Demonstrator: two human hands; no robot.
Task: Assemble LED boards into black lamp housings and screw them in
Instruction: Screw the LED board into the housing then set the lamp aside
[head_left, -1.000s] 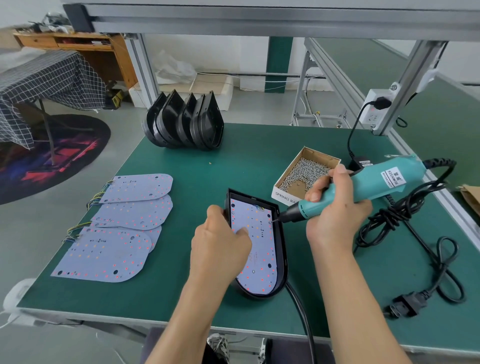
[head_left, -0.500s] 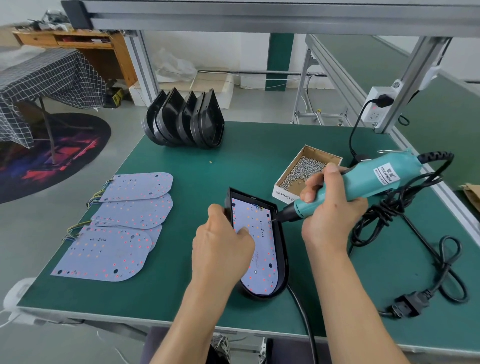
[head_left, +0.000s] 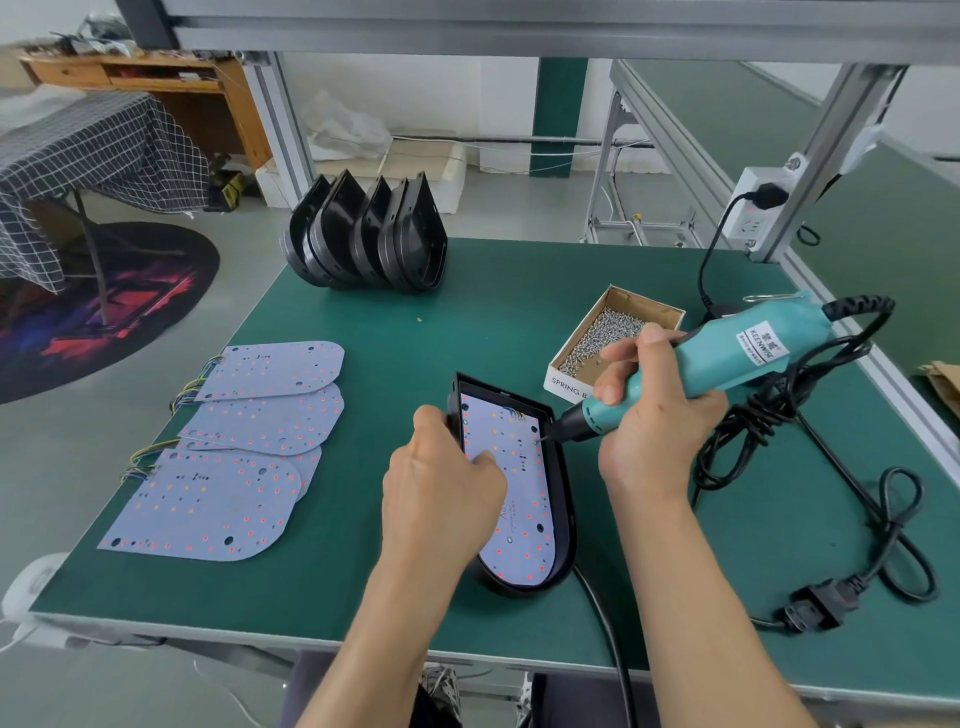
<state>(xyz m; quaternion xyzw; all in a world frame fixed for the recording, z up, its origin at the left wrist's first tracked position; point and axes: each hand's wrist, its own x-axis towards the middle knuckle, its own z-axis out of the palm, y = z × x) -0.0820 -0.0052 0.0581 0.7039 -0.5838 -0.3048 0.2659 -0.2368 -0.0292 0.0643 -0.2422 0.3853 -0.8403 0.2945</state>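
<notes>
Driving a screw at mid-frame: my right hand (head_left: 654, 421) is wrapped around the teal screwdriver (head_left: 727, 358), whose tip sits on the right edge of the LED board (head_left: 511, 483), near its top. That board lies inside the black housing (head_left: 563, 499) on the green table (head_left: 493, 312), just below centre. My left hand (head_left: 441, 493) steadies the housing, thumb hooked over its left wall, fingers curled down onto the board. Just beside the screwdriver, right of centre, sits an open box (head_left: 618, 332) of screws, touching my right knuckles as far as I can tell. At left of the frame spare boards (head_left: 234, 441) lie overlapped in a row. Empty housings (head_left: 369, 239) stand stacked on edge at the table's far side, upper centre. The cord (head_left: 810, 415) bunches at right, with a loose plug (head_left: 815, 613) at lower right.
</notes>
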